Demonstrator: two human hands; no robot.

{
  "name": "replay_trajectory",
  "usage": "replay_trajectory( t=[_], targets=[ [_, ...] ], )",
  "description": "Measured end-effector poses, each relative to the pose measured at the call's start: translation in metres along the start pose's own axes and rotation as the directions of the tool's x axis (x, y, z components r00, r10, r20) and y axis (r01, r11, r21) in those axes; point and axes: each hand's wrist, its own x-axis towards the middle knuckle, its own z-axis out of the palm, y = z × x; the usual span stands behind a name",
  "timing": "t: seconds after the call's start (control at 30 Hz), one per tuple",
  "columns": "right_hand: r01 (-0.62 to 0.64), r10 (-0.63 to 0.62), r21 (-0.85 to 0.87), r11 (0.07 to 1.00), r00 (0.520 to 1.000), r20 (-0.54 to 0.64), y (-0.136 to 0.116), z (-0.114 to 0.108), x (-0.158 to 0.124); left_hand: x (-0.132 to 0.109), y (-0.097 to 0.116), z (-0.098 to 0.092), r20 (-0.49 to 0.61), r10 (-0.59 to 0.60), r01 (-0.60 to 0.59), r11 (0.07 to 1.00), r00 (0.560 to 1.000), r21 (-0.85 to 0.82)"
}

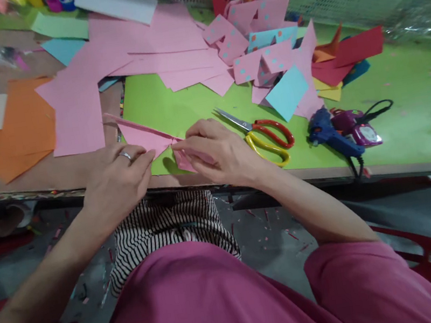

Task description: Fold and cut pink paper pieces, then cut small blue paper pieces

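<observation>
Between my two hands is a folded piece of pink paper [141, 136], close to the table's front edge. My left hand [117, 177], with a ring on one finger, is closed on the paper's left part, thumb and fingertips pinching its lower edge. The fingers of my right hand [218, 153] pinch the right end, where a small pink flap [183, 161] hangs below them. Just right of my right hand lie scissors [266, 134] with one red and one yellow handle, blades pointing up and left.
Pink sheets [75, 104] and orange paper [29, 120] lie left and behind. Dotted pink cut-outs [265, 63] are heaped at the back, with a blue piece [289, 94] in front. A blue glue gun [334, 134] with a cord rests right, beside a purple device [361, 130].
</observation>
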Motion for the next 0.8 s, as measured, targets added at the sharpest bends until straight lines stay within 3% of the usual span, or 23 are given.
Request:
replay_trajectory(
  t=[0.2, 0.47, 0.63, 0.7, 0.8],
  targets=[
    [-0.013, 0.028, -0.173, 0.985, 0.996, 0.082, -0.009, 0.004, -0.032, -0.005, -0.001, -0.005, -0.014, 0.2, -0.2, 0.98, 0.98, 0.007],
    [0.004, 0.012, -0.364, 0.931, 0.999, 0.043, -0.006, -0.001, -0.011, 0.003, -0.006, -0.02, 0.037, 0.272, -0.272, 0.962, 0.961, -0.014],
    [-0.141, 0.132, -0.155, 0.978, 0.989, -0.064, -0.003, -0.023, 0.016, 0.018, -0.011, -0.038, 0.0, 0.114, -0.114, 0.99, 0.993, -0.078],
    [-0.237, 0.237, 0.006, 0.971, 0.97, -0.045, -0.003, -0.034, 0.028, 0.027, -0.015, -0.047, 0.034, -0.012, 0.017, 0.988, 0.999, -0.15],
    [-0.346, 0.339, 0.192, 0.918, 0.938, 0.07, -0.003, -0.048, 0.041, 0.041, -0.022, -0.059, 0.134, -0.184, 0.213, 0.942, 0.974, -0.258]
  ],
)
